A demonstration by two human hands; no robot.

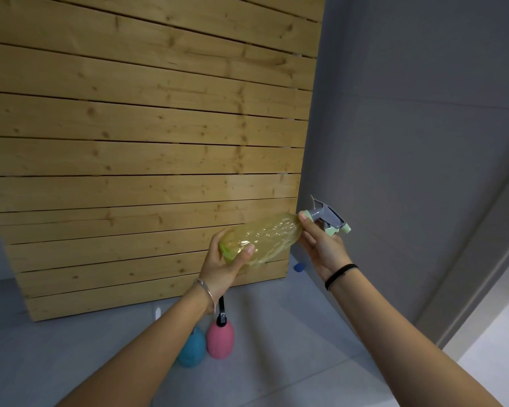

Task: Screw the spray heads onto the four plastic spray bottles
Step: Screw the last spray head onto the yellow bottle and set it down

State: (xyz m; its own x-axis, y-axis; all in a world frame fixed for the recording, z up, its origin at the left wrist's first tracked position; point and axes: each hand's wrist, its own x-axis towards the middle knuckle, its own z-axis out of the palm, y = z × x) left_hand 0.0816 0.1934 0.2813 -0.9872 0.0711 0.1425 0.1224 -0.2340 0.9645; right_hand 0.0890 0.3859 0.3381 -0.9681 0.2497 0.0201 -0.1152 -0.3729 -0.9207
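Bottle: yellow, translucent; held in mid-air at centre frame, in front of the slat wall, well above the floor.
Bottle axis: long axis runs lower left to upper right, nearly level; base toward lower left, neck toward upper right.
Other bottles: pink bottle with a black head fitted, and blue bottle, head hidden by the left arm; both at lower centre, on the floor, just beside each other.
Left hand: closed around the bottle's base end, thumb across the side.
Right hand: fingers pinched on the collar where the spray head meets the neck.
Spray head: grey with pale green trim; nozzle points toward right of frame.
Stage (judged): head being turned onto the neck; thread seating cannot be seen.
Risk 1: cross-threading, caused by head tilting off the bottle axis.
Risk 2: thin wall buckling, caused by excess squeeze from the left hand.
Risk 3: a drop, caused by regripping the collar.
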